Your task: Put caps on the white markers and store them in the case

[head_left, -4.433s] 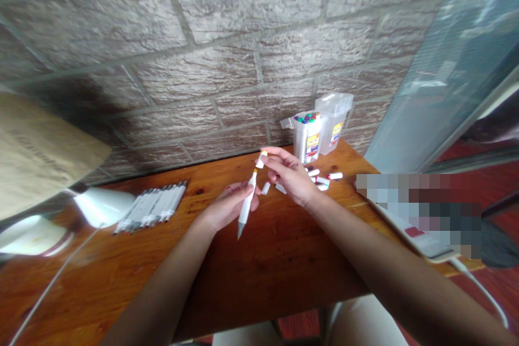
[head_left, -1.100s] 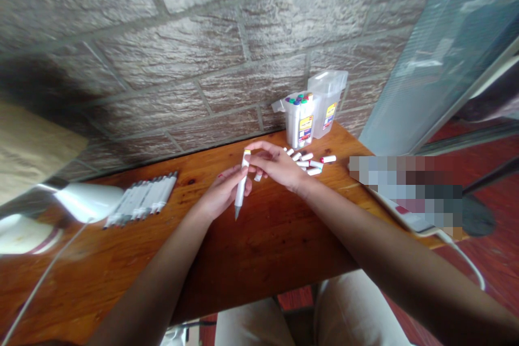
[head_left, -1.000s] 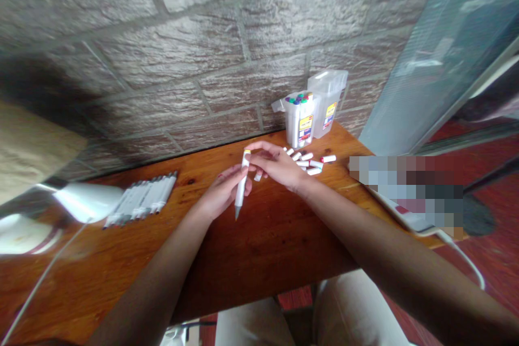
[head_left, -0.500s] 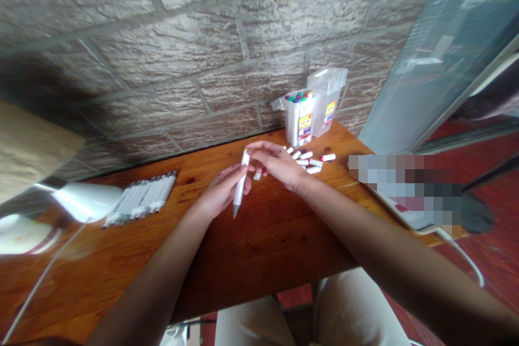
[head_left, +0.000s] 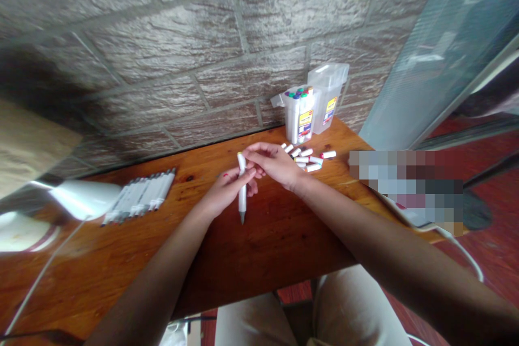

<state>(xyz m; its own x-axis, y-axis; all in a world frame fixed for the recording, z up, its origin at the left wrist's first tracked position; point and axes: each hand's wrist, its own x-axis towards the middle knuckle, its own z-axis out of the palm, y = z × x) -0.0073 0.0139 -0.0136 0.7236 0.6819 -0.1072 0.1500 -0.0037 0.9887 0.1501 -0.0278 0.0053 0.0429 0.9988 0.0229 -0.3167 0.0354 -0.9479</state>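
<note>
In front of me, my left hand (head_left: 229, 188) is closed around a white marker (head_left: 242, 200), its thumb across the barrel. The marker stands nearly upright, its grey tapered end pointing down above the table. At its upper end is a white cap (head_left: 241, 160) with a touch of yellow, leaning at a slight angle to the barrel. The fingertips of my right hand (head_left: 273, 165) pinch together at this cap; whether it is seated is unclear. Beyond my right hand lie several loose white caps (head_left: 307, 152) with coloured ends.
Two clear plastic boxes (head_left: 292, 124) stand by the stone wall, the front one holding several coloured-end markers. A row of white markers (head_left: 141, 194) lies left, beside a white lamp (head_left: 87, 199). At the right table edge is a pixelated device (head_left: 419, 226) with a cable.
The marker has turned more upright, its lower end swinging right. My right fingers have closed in at its top, and the small white piece seen under them earlier is out of sight there.
</note>
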